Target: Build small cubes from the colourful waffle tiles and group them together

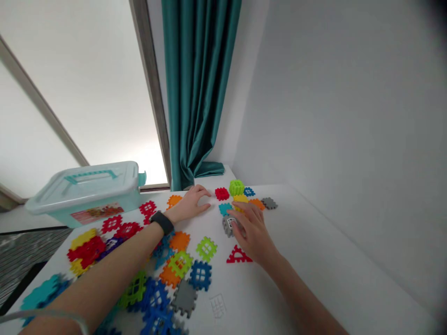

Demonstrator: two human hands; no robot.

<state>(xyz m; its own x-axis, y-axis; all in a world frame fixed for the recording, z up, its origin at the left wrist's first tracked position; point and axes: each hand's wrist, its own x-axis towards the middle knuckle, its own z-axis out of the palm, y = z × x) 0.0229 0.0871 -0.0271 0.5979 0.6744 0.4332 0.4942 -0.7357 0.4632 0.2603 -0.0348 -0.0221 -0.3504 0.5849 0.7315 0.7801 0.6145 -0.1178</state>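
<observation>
Looking down, head view: my two bare arms stretch out over a white bench point(314, 260) strewn with bright plastic interlocking tiles.
Left hand: my left hand point(190, 203) lies flat, palm down on the bench, fingers point(204, 191) spread loose and gripping nothing, their tips just beside a red tile point(221, 193).
Left wrist: a black watch band point(162, 222) wraps it.
Right hand: my right hand point(252, 231) is cupped over a grey tile piece point(229, 225); my fingers are curled on it, though I cannot tell how firmly they grip, since the hand hides most of the piece.
Grey piece: it sits low on the bench at the near edge of the small cluster, touching my right fingers.
Cluster ahead: a lime green cube of joined tiles point(236, 187) stands up, with a yellow tile point(240, 199), a small blue tile point(249, 191), an orange tile point(257, 203), a teal tile point(225, 208) and a flat grey tile point(269, 203) around it.
Near my right wrist: a red triangle tile point(239, 255) lies flat, just beside it.
Under my left forearm: a loose heap of tiles, among them a green tile point(206, 248), a dark blue tile point(200, 275) and an orange square tile point(179, 241).
Far left: a pale teal storage box point(87, 193) with its lid shut sits at the bench's edge.
Background: a teal curtain point(197, 88) hangs in the corner beside a bright window point(87, 79).
</observation>
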